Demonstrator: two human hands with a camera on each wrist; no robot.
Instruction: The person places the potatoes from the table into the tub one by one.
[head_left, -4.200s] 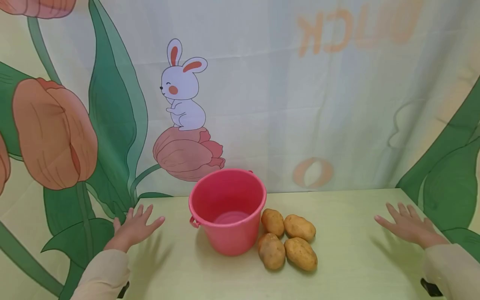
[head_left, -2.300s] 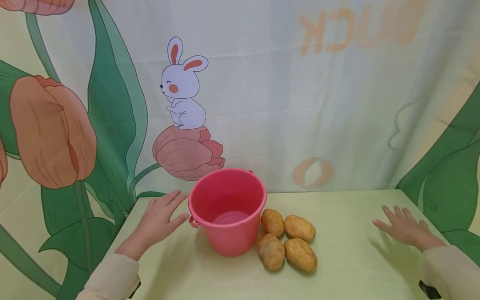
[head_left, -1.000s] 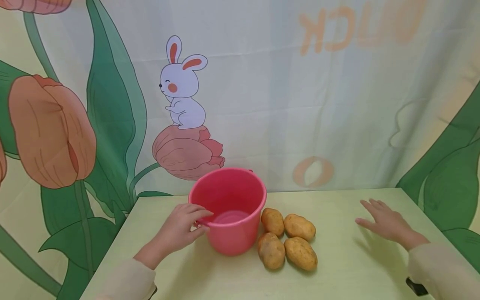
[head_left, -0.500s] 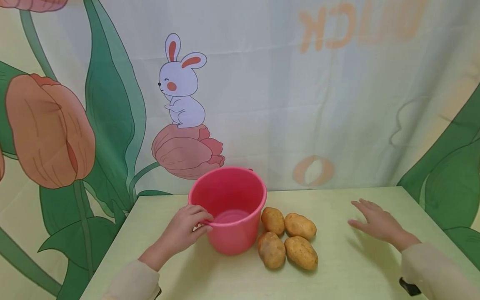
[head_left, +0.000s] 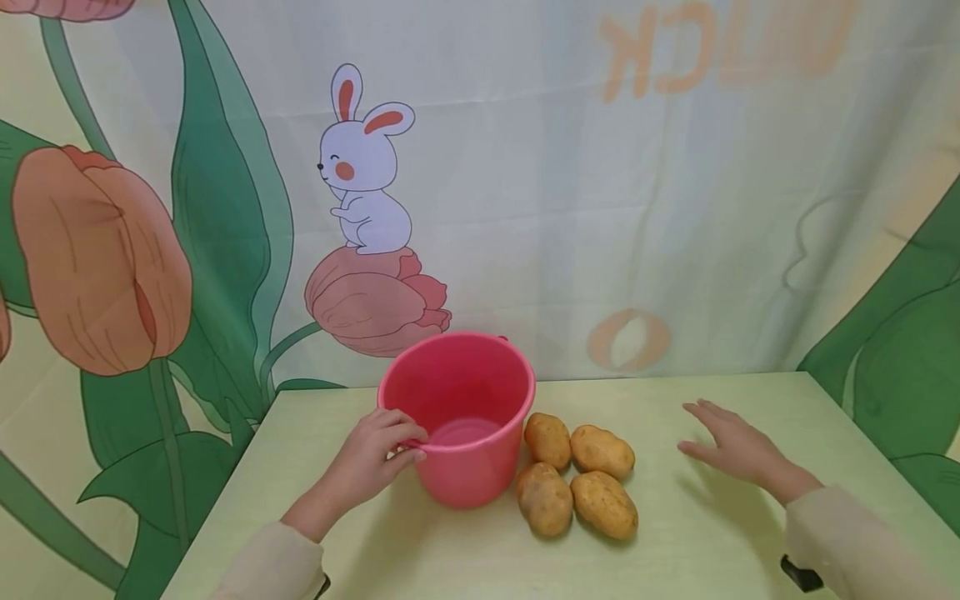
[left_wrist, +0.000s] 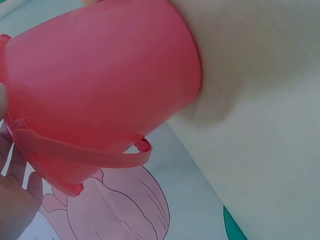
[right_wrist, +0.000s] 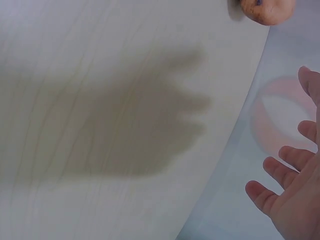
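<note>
Biggest first: fabric backdrop (head_left: 540,208) fills the rear, faint orange lettering (head_left: 643,54) up top. Pale yellow-green table (head_left: 465,571) in front of it, back edge running right along the fabric. Large orange tulip print (head_left: 101,267) on my left, white rabbit print (head_left: 371,183) behind and above the bucket. Pink bucket (head_left: 472,479) stands upright at the back of the table, left of centre, mouth up, inner floor visible. My cream sleeves: left sleeve (head_left: 273,558) comes in from the near left, right sleeve (head_left: 843,529) from the near right. My left hand (head_left: 367,448) has the bucket's near-left rim pinched, fingers hooked over the edge, thumb on the outside. My right hand (head_left: 738,450) is off to the right of the potatoes, above the table, fingers extended, thumb spread away, holding nothing; its shadow lies on the tabletop below. Four potatoes sit just right of the bucket in a rough two-by-two: rear-left potato (head_left: 547,442), rear-right potato (head_left: 602,452), front-left potato (head_left: 545,500), front-right potato (head_left: 604,505). Can't tell if the left pair touches the bucket wall. Pink handle (left_wrist: 85,155) hangs along the bucket's side. Smallest: black piece (head_left: 801,573) under my right cuff.
</note>
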